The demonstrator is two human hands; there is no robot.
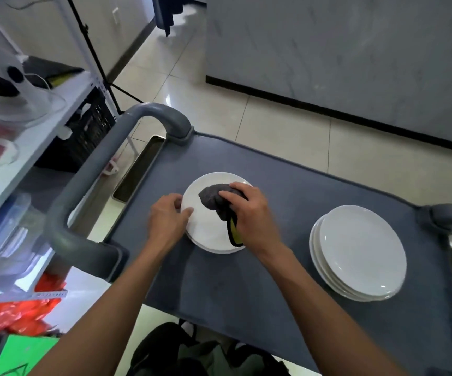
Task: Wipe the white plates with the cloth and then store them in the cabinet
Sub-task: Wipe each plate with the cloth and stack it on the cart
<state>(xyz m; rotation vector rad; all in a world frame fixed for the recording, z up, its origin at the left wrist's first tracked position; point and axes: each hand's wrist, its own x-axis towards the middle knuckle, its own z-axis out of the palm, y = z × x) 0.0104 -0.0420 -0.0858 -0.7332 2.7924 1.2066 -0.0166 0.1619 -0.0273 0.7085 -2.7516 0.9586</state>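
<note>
**A:** White plates (208,229) are seen from the head view, on a grey cart (287,185). How many piles are there?

**B:** Two piles are seen. One pile is in the middle of the cart top. The other pile (360,253) is set well apart, near the right end. About four round, smooth, shiny plates can be counted there. The middle pile is partly hidden, so it cannot be counted.

**A:** What is held?

**B:** A dark, fuzzy cloth (215,200) with a yellow edge is gripped by the right hand (249,213) and pressed on the top plate. The plate's left rim is pinched by the left hand (169,215).

**A:** What is the cart like?

**B:** Its top is flat and dull. One thick, curved handle (89,185) is seen at the left end.
</note>
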